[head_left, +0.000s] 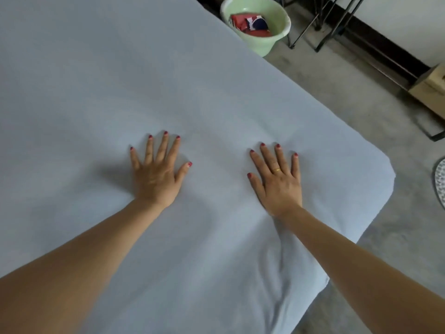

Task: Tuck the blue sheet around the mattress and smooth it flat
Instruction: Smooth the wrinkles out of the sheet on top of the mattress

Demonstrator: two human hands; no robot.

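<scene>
The pale blue sheet [120,80] covers the mattress and fills most of the view. Its rounded corner lies at the right, wrapped over the mattress edge. My left hand [157,174] presses flat on the sheet with fingers spread. My right hand [279,182], with a gold ring, presses flat beside it, about a hand's width to the right. Both palms are down and hold nothing. A soft fold runs in the sheet under my right forearm, toward the near edge. Faint ripples spread out ahead of both hands.
A light green plastic basin [260,42] with red and blue packets stands on the grey floor [337,97] past the bed's far right edge. A black metal rack [337,22] and a cardboard box [431,92] stand by the wall at right.
</scene>
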